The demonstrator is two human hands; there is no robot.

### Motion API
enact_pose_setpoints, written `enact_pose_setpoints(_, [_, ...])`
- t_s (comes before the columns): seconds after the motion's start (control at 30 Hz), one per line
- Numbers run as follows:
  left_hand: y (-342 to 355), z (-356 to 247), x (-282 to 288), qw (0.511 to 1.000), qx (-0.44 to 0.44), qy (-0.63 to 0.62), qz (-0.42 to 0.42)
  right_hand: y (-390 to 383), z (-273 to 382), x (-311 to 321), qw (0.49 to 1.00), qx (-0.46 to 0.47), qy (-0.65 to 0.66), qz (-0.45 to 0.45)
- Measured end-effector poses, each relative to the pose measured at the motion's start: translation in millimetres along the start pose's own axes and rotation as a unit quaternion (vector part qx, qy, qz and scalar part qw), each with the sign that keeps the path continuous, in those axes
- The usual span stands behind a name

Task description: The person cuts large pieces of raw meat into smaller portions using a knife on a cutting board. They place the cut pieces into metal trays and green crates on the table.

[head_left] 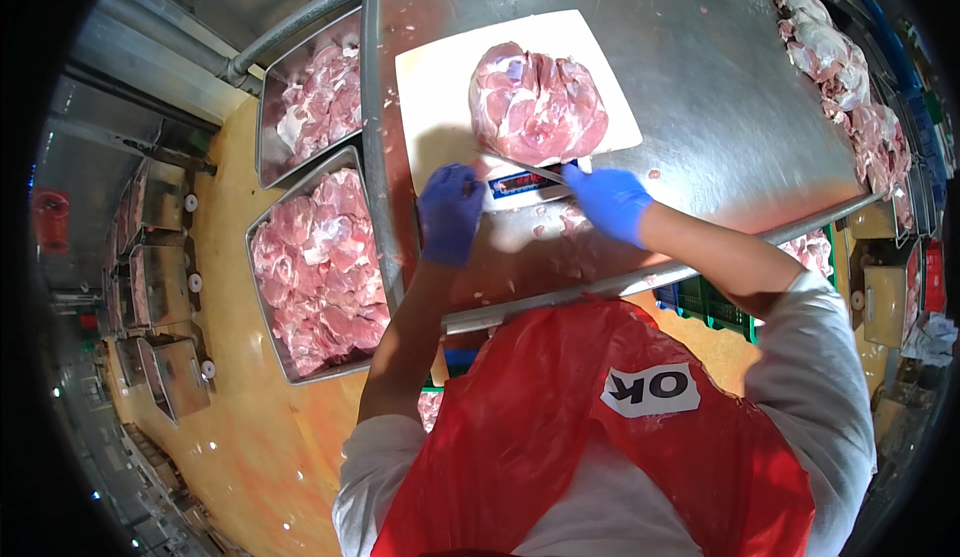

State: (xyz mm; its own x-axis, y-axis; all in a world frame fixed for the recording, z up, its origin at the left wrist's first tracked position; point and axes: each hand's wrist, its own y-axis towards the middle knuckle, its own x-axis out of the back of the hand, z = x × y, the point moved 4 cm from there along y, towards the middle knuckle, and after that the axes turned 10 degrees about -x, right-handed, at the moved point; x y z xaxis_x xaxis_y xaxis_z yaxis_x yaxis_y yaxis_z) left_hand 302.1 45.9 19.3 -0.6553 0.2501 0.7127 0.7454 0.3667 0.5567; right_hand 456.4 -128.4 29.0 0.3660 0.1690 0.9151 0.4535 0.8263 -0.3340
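Note:
A heap of raw pink meat (538,102) rests on the flat white top of a scale (432,87). The scale's display panel (522,184) faces me below the meat. My right hand (608,202), in a blue glove, is closed around a knife, whose handle is mostly hidden. Its thin blade (528,168) points left, across the scale's front edge and close to the meat. My left hand (450,215), also gloved in blue, is at the scale's front left corner with its fingers curled in. What those fingers hold, if anything, cannot be made out.
Two metal tubs of cut meat, one farther (268,137) and one nearer (262,302), stand left of the steel table (690,77). Larger meat pieces (825,52) line its right edge. Green crates (710,302) sit below the table's front edge. Wheeled bins (165,287) stand farther left.

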Motion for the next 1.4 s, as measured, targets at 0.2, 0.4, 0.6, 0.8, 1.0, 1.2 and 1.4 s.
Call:
enact_pose_setpoints(0.2, [77,113,134,0.987,0.096,0.013,-0.126,-88,-91,29,0.996,-0.032,0.042,-0.071])
enact_pose_setpoints(0.4, [167,146,169,0.984,-0.005,0.078,-0.163,-52,-146,9,0.764,-0.113,0.611,-0.174])
enact_pose_setpoints(0.6, [124,113,-49,0.829,0.26,-0.479,0.128,33,-110,22,0.588,-0.052,0.807,-0.012])
enact_pose_setpoints(0.8, [122,17,-69,0.739,0.076,-0.655,0.138,77,-90,22,0.583,0.019,0.809,0.07])
enact_pose_setpoints(1.0, [49,25,-76,0.75,0.112,-0.647,-0.076,76,-86,14,0.628,0.043,0.77,0.107])
enact_pose_setpoints(1.2, [-58,34,49,0.825,0.143,-0.528,-0.144,27,58,-6,0.715,-0.05,0.689,0.105])
enact_pose_setpoints(1.4, [-110,105,170,0.877,0.115,-0.416,-0.209,68,224,5,0.708,0.13,0.646,0.254])
